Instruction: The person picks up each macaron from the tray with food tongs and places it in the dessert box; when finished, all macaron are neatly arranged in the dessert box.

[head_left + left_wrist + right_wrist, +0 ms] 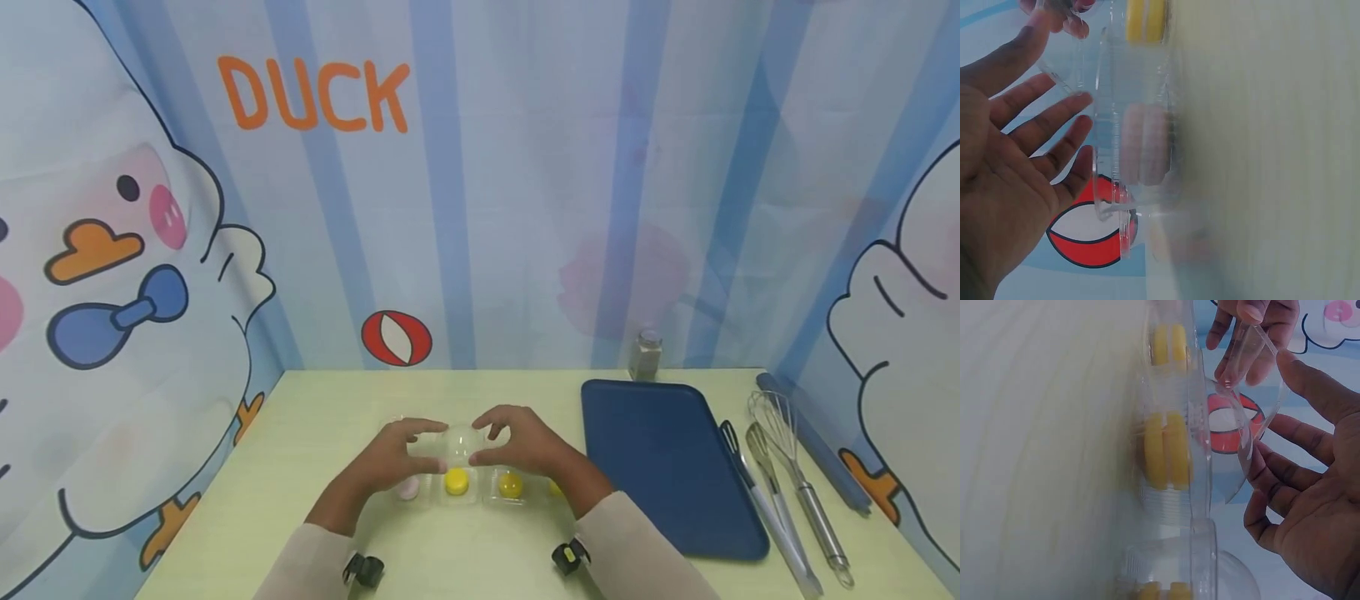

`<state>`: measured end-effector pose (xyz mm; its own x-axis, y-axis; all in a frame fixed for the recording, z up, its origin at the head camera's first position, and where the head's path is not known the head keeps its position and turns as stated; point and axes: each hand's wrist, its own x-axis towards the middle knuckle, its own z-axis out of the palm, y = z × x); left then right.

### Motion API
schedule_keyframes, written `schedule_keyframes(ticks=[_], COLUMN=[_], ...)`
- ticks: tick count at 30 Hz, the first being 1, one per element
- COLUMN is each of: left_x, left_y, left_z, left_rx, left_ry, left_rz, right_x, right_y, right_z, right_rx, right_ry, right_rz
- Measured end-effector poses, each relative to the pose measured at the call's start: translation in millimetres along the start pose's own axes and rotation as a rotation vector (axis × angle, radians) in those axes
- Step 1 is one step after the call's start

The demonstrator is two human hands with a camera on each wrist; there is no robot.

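Note:
Both hands pinch a clear domed plastic lid (462, 443) between them, just above a row of clear plastic boxes on the table. My left hand (393, 454) has thumb and fingertips at the lid's left edge; my right hand (525, 442) holds the opposite edge. Below the lid, a yellow macaron (456, 481) sits in its box. To its right is another yellow macaron (511, 485) in a box (1200, 487), and one more yellow piece is partly hidden by the right wrist. On the left, a pale pink macaron (1144, 144) stands in a clear box under the left hand.
A dark blue tray (667, 475) lies to the right. Beyond it are a whisk (806, 492), two other long-handled metal utensils (772, 492) and a grey-blue roll (817, 446). At the back edge stands a small glass jar (646, 356), before a printed curtain (517, 167).

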<state>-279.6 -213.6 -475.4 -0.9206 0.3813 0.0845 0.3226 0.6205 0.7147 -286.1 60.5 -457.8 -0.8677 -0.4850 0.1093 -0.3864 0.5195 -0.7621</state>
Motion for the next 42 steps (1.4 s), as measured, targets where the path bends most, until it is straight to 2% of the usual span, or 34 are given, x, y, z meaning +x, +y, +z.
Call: schedule_keyframes(ticks=[6,10,16,21,29,35,42], left_x=[-7.0,-12.4,-19.4,-20.8,-23.3,-23.1,-20.7], left_y=[1.2,0.7,2.0,0.6,1.7,5.8,3.5], left_z=[2.9,5.3,4.8,6.2,8.9,7.4,11.1], left_rx=[-0.011,0.016,0.037,0.038,0.057,0.066,0.069], left_ry=[-0.001,0.001,0.009,0.003,0.004,-0.001,-0.023], left_rz=[-0.031,-0.019,0.008,0.029,-0.001,0.007,0.016], right_x=[-5.4,-10.5,-15.0,-17.8,-19.3,-18.6,-19.6], right_y=[-1,-3,-9,-8,-6,-7,-5], right_z=[5,9,15,19,23,24,26], right_rx=[-0.039,-0.048,-0.121,-0.154,-0.199,-0.215,-0.223], right_ry=[-0.013,-0.01,0.009,0.023,0.008,-0.009,-0.023], right_rz=[0.01,-0.005,-0.07,-0.086,-0.103,-0.087,-0.072])
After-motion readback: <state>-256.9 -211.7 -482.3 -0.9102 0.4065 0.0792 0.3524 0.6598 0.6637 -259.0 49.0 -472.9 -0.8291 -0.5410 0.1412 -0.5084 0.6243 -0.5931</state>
